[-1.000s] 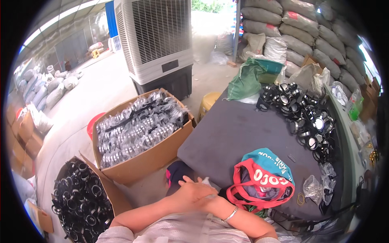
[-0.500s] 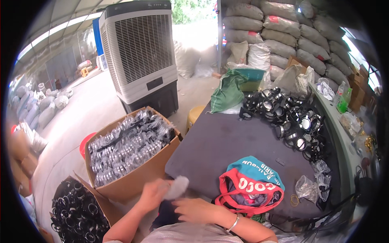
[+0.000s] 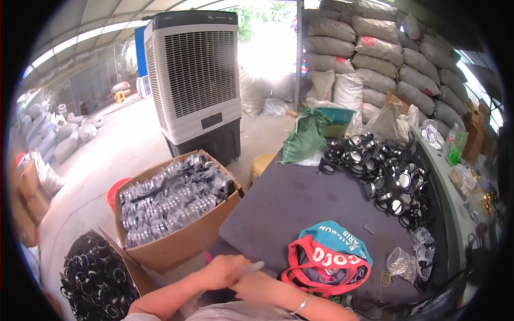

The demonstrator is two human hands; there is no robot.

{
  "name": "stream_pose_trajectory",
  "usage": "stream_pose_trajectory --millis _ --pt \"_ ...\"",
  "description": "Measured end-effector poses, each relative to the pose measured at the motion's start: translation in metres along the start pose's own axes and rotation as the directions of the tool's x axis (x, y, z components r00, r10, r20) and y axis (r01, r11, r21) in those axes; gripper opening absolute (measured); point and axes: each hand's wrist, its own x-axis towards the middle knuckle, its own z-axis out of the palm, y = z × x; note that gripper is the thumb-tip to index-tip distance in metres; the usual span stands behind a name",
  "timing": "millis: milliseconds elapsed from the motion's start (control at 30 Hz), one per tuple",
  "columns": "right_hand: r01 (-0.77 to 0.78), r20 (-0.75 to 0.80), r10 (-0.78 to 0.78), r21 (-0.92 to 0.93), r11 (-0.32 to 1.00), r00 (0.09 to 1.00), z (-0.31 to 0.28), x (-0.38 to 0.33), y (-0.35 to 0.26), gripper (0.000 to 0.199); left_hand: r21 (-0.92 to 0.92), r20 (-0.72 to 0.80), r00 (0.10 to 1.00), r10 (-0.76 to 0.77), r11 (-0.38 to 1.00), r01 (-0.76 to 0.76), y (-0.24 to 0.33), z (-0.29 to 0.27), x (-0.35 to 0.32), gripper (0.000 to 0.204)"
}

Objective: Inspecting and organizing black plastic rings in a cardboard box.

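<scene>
My left hand (image 3: 225, 271) is closed, its fingers bent around a small whitish piece (image 3: 252, 266) that pokes out between my hands. It is blurred, and I cannot make out whether it is cloth or plastic. Against it, in front of my lap, rests my right hand (image 3: 261, 288), with a bracelet on the wrist; its fingertips are hidden. Just right of my hands lies a red and turquoise fabric bag (image 3: 334, 251) with cloth inside, on the dark table (image 3: 278, 198).
Left stands a cardboard box (image 3: 179, 243) of plastic-wrapped round parts; nearer, another box (image 3: 128, 262) holds black rings. A pile of black parts with round shiny faces (image 3: 380, 171) covers the table's far right. Behind stand an air cooler (image 3: 198, 80) and stacked sacks (image 3: 375, 51).
My left hand has come right and down with the whitish piece, and both hands now meet. The piece shows less than before. The whole view has shifted slightly.
</scene>
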Motion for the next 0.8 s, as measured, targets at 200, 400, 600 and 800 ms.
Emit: stream_pose_trajectory --millis 200,400,600,800 --pt "0.104 -0.206 -0.132 -0.143 0.984 0.97 -0.04 -0.018 -0.01 0.023 0.264 -0.332 0.943 -0.023 0.957 0.117 -0.023 -0.029 -0.017 0.023" --pt "-0.005 0.037 0.002 0.084 0.996 0.999 -0.037 0.0 -0.016 0.025 -0.241 -0.162 0.984 -0.076 0.97 0.035 0.002 0.007 -0.006 0.016" --pt "0.005 -0.081 -0.01 -0.066 0.998 0.997 -0.023 0.003 -0.019 0.021 0.02 -0.26 0.962 -0.076 0.996 0.084 0.005 0.014 0.001 0.02" --pt "0.104 -0.286 -0.276 -0.499 0.86 0.918 -0.019 0.017 -0.013 0.013 -0.199 -0.258 0.965 -0.039 0.98 -0.013 0.015 -0.001 0.022 0.025"
